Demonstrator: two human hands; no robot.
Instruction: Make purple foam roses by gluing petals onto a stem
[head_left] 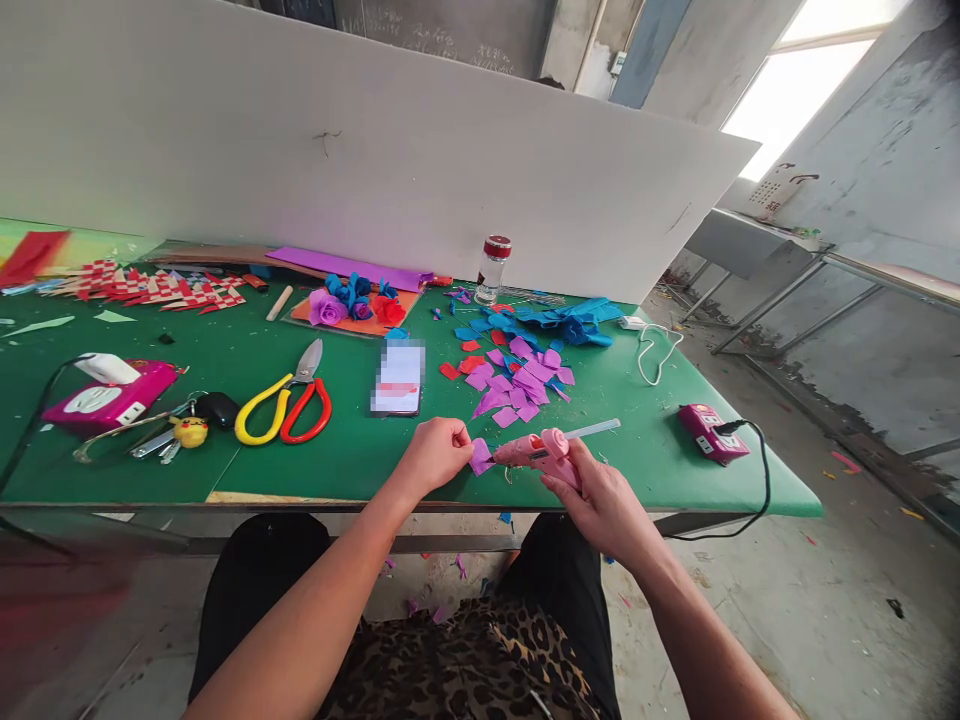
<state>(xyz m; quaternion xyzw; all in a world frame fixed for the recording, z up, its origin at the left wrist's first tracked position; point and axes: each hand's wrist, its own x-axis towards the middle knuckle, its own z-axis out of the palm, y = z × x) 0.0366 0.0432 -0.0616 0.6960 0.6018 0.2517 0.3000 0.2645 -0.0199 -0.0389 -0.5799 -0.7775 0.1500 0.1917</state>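
Note:
Pinched between the fingers of my left hand [439, 452] is a small purple paper petal [481, 457]. My right hand [602, 490] is wrapped round a pink glue gun [541, 452], whose nozzle points left and meets the petal. A clear glue stick [594, 429] sticks out of the gun's back. Beyond my hands lie loose purple petals [531, 376], with red petals [450, 370] and blue ones [469, 333] beside them. Finished paper flowers [328, 307] in purple, blue and red rest on an orange sheet farther back.
On the green table [300, 476] are yellow-and-red scissors [306, 372], a phone [397, 377], keys with a yellow charm [190, 432], a jar [492, 272], blue crepe paper [581, 320], a left power block [112, 396] and a right one [712, 434]. A white board [420, 150] stands behind.

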